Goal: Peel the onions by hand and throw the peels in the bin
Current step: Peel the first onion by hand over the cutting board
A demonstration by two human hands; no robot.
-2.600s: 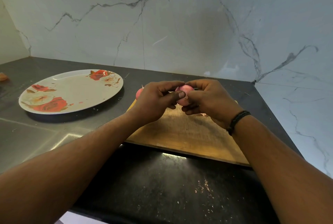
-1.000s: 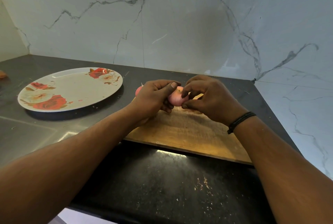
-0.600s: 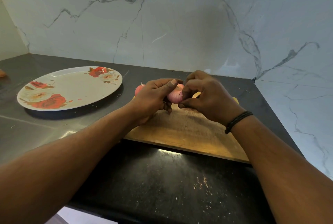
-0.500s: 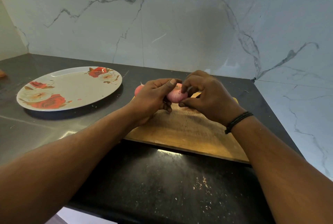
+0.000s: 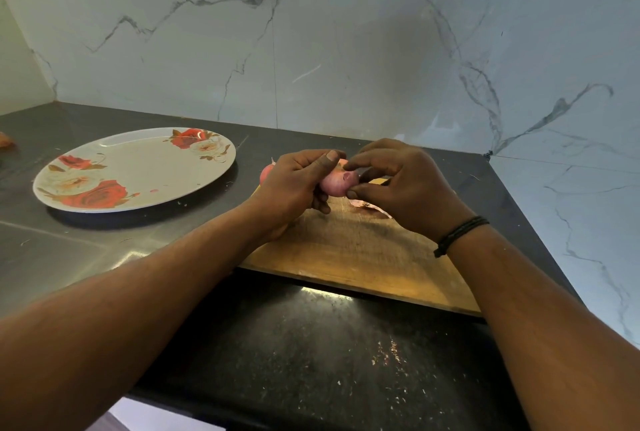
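Both hands are working 1 onion [image 5: 337,183], held in the air just above the far end of the wooden cutting board [image 5: 360,254].

Left hand [image 5: 294,184] is curling around the onion's left end, thumb lying across the top, fingers tucked underneath. Full grip, it's doing the holding.

Right hand [image 5: 398,184] is pinching at the onion's right end, index finger above and thumb below, other fingers loosely curled. It looks like it's working a dark patch of skin there; can't tell if a flap is actually caught between the fingertips.

Key relation: the onion's long axis is running roughly left-right, sitting between the 2 hands. Left hand is anchoring 1 end, right hand is facing the exposed end. So my read is that the peel pull is going rightward and away from the left-hand grip, with the right hand as the working one.

A 2nd onion [image 5: 266,172] is peeking out behind the left hand, by the board's far left corner. Loose peel scraps [image 5: 369,206] are lying on the board under the right hand.

Floral plate [image 5: 138,167] is sitting well to the left on the dark counter [image 5: 311,354]. No bin in view, so the peels still need a trip somewhere out of frame.
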